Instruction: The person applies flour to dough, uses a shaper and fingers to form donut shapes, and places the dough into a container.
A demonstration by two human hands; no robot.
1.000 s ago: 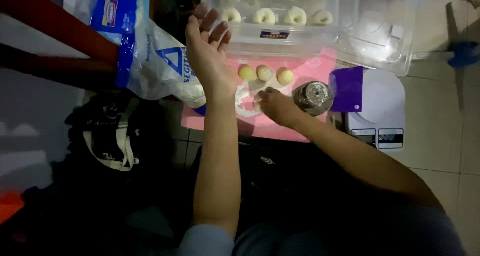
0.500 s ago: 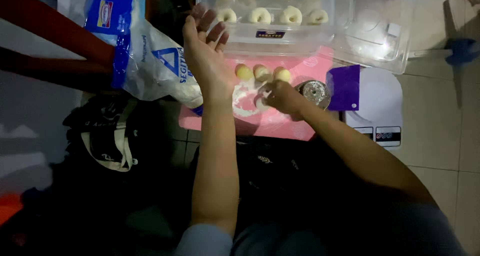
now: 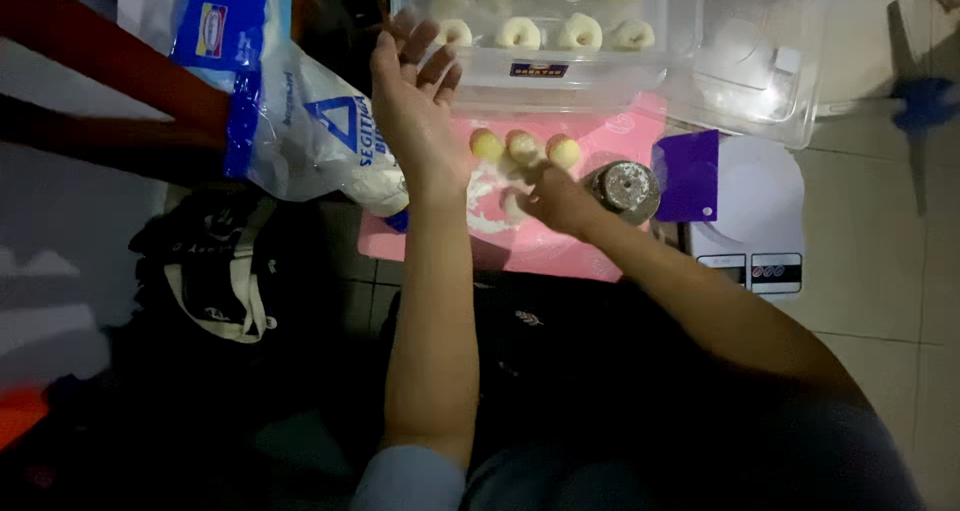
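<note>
Left hand [image 3: 412, 96]: open, palm up, fingers spread, raised beside the flour bag [image 3: 310, 121].
Right hand [image 3: 553, 196]: fingers curled onto floured pink mat [image 3: 545, 246]; grip unclear.
Dough balls [image 3: 524, 147]: three in a row on the mat, just beyond the right hand.

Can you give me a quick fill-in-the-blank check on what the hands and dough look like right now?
1. The three dough balls sit in a row on the ____ mat.
2. The left hand is raised, palm open, holding ____.
3. The right hand rests on the mat beside a round ____ tin.
4. The clear plastic tray beyond the mat holds ____-shaped dough pieces.

Missing words: pink; nothing; metal; ring
</note>
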